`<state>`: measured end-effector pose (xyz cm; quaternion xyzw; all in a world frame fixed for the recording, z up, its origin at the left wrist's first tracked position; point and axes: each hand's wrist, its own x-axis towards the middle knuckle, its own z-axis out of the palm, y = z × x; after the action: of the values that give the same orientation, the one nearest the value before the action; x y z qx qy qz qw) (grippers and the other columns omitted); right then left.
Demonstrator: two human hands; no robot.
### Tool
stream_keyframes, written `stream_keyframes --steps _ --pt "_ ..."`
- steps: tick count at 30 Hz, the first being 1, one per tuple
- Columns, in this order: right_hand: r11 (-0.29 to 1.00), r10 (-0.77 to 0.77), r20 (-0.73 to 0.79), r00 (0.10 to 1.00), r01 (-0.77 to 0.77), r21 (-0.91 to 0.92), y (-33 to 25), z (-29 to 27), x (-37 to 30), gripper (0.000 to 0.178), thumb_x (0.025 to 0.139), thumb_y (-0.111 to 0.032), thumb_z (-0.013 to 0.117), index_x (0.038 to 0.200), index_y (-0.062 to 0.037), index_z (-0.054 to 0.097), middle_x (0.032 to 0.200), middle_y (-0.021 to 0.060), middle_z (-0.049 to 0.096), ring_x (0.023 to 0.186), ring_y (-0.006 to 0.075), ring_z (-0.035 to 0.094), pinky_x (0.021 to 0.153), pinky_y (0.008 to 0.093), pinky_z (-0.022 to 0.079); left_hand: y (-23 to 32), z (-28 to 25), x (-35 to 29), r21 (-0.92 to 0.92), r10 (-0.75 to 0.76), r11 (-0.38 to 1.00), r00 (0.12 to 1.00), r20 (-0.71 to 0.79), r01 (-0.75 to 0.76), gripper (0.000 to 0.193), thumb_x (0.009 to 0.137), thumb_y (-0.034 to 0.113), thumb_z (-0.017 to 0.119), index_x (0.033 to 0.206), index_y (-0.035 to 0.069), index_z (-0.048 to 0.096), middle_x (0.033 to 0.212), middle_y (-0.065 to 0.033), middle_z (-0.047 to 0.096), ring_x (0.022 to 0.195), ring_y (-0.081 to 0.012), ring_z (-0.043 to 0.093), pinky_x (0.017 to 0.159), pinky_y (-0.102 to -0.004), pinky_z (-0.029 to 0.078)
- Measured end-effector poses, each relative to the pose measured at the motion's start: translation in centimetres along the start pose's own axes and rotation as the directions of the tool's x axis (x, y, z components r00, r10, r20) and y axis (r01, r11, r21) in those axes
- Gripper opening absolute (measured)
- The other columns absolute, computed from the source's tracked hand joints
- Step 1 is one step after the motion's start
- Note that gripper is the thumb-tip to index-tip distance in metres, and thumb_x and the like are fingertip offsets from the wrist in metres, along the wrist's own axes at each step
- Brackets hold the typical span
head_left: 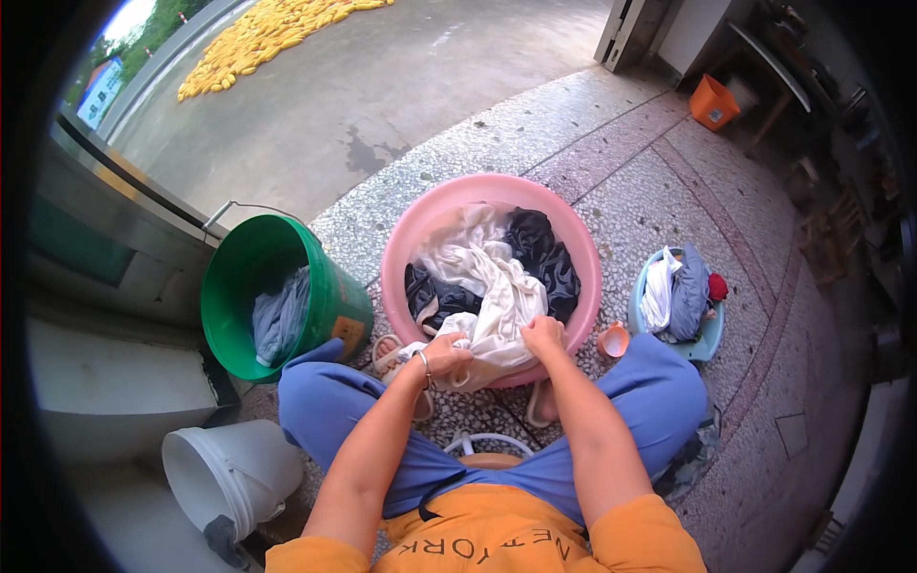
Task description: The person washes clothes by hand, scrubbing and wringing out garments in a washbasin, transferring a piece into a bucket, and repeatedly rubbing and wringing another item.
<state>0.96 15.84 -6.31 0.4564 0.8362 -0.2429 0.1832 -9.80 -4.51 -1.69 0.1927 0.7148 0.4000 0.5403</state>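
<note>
A large pink basin [396, 239] stands on the floor between my feet, with wet clothes in it. A white garment [497, 296] stretches from the water over the basin's near rim. My left hand [446, 355], a bangle at its wrist, is closed on the garment's near left part. My right hand [544, 336] grips the same cloth a little to the right, above the rim. Dark clothes [544, 253] lie in the basin on both sides of the white cloth. The fabric between my hands hangs in loose folds.
A green bucket [224, 334] holding grey-blue cloth stands at left, with a white bucket [205, 473] nearer me. At right are a small orange cup [613, 339] and a light-blue basin [709, 342] of clothes. Yellow corn cobs [272, 38] lie outside; an orange bin [712, 103] stands far right.
</note>
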Motion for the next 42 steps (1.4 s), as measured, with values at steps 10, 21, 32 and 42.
stream_keyframes --steps 10,21,32,42 --pt "0.942 -0.274 0.236 0.932 0.211 0.261 -2.9 4.2 2.5 0.022 0.066 -0.028 0.064 0.068 -0.0056 0.066 0.066 0.0147 0.063 0.061 0.0263 0.061 0.064 0.0320 0.047 2.0 0.1 -1.7 -0.691 -0.140 0.707 0.987 0.073 0.151 0.032 0.084 0.031 0.053 0.103 0.006 0.057 0.089 -0.0086 0.063 0.076 -0.0197 0.061 0.064 -0.0318 0.049" --pt "0.623 -0.331 0.153 0.931 0.094 0.777 -2.3 -1.6 4.3 0.013 0.076 -0.018 0.062 0.076 -0.0058 0.063 0.068 0.0019 0.059 0.058 0.0116 0.052 0.051 0.0282 0.041 5.0 0.1 -2.8 -0.876 -0.227 0.459 0.973 0.044 0.146 0.032 0.084 0.021 0.048 0.108 0.001 0.054 0.092 -0.0091 0.063 0.073 -0.0183 0.062 0.062 -0.0319 0.053" --pt "-0.408 -0.214 -0.442 0.871 0.331 0.851 -8.0 -20.2 -3.1 0.007 0.083 -0.014 0.056 0.080 -0.0070 0.056 0.080 0.0058 0.060 0.071 0.0155 0.058 0.070 0.0290 0.047 11.0 -9.1 -4.7 -0.488 0.447 0.423 0.645 -0.620 -0.763 0.020 0.087 0.024 0.046 0.094 0.007 0.053 0.095 -0.0087 0.059 0.088 -0.0205 0.057 0.080 -0.0346 0.047" --pt "0.344 -0.081 0.468 0.880 -0.416 0.842 1.6 -6.7 -0.4 0.027 0.083 -0.030 0.060 0.090 -0.0036 0.059 0.082 0.0070 0.063 0.068 0.0162 0.061 0.062 0.0304 0.050 1.0 0.6 -1.5 -0.768 -0.350 0.492 0.901 0.257 0.410 0.029 0.086 0.031 0.051 0.101 0.007 0.057 0.091 -0.0088 0.061 0.076 -0.0221 0.060 0.063 -0.0394 0.050"
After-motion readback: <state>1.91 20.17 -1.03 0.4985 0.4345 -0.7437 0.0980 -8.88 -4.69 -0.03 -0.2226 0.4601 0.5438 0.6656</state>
